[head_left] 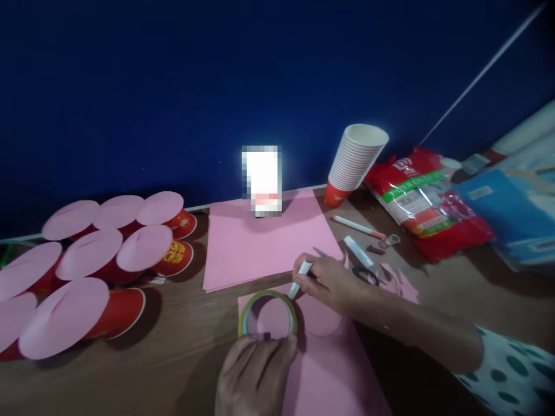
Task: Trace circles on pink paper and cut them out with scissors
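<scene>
My left hand (258, 370) lies at the near side of a roll of tape (243, 315), its fingers closed on the rim and pressing it flat. Under the roll is a pink paper sheet (333, 375). A white marker (300, 280) is pinched in my right hand (332, 283), its lower end close to the roll's right outer edge. A faint curved outline shows on the sheet beside the roll. Farther back lies a stack of pink paper (264, 248). Scissors (366, 275) with dark handles are partly hidden behind my right forearm, among pink paper scraps (399, 283).
At left, several red paper cups (125, 312) carry pink paper discs (65, 318). A tall cup stack (355, 159) stands at the back, beside a red plastic bag (427, 199) and a blue packet (511, 208). An orange-tipped marker (358, 226) and a white tube (359, 252) lie nearby.
</scene>
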Motion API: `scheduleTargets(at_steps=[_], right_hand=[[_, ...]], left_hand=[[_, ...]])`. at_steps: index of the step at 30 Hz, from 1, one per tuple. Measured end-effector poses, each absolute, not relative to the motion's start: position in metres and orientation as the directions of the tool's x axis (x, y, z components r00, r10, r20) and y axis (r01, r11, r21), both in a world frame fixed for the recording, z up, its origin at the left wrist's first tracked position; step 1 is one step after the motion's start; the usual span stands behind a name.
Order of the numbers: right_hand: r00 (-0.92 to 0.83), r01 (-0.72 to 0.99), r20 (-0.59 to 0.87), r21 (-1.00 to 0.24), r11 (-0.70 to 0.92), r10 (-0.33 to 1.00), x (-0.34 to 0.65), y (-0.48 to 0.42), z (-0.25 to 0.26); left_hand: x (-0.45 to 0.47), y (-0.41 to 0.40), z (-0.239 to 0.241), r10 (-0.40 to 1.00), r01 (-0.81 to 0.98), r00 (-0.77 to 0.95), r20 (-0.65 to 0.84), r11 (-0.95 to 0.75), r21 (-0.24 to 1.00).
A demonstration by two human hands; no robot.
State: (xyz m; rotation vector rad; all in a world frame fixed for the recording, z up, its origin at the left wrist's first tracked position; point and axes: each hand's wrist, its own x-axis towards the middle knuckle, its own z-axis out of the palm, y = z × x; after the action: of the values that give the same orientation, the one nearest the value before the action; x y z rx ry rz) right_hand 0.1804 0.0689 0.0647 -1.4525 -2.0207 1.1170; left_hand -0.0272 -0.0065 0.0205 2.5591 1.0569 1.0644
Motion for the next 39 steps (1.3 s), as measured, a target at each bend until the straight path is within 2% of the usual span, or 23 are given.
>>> scheduleTargets(at_steps=[5, 11, 17, 22, 33, 39], right_hand=[[-0.269, 0.609, -0.050, -0.782, 0.130, 0.962, 0.187, 0.036, 0.063], [-0.271, 0.581, 0.028, -0.792, 0.187, 0.962, 0.192, 0.008, 0.067], [-0.164, 0.548, 0.019, -0.830, 0.107, 0.986, 0.192, 0.015, 0.065], [-0.185, 0.565, 0.089, -0.805, 0.180, 0.979, 0.190, 0.017, 0.056], [-0.212, 0.560, 0.054, -0.812, 0.166, 0.976, 0.188, 0.012, 0.052], [-0.261, 0.588, 0.063, -0.781, 0.211, 0.963, 0.186, 0.000, 0.057]], left_hand=[[-0.025, -0.008, 0.020, 0.676, 0.540, 0.484, 0.556, -0.730, 0.418], [-0.024, -0.008, 0.020, 0.673, 0.561, 0.484, 0.559, -0.729, 0.392], [-0.024, -0.007, 0.022, 0.656, 0.564, 0.500, 0.565, -0.742, 0.362], [-0.025, -0.008, 0.021, 0.662, 0.564, 0.519, 0.541, -0.741, 0.365], [-0.021, -0.009, 0.027, 0.664, 0.564, 0.498, 0.558, -0.736, 0.373], [-0.022, -0.008, 0.027, 0.678, 0.579, 0.508, 0.531, -0.726, 0.372]])
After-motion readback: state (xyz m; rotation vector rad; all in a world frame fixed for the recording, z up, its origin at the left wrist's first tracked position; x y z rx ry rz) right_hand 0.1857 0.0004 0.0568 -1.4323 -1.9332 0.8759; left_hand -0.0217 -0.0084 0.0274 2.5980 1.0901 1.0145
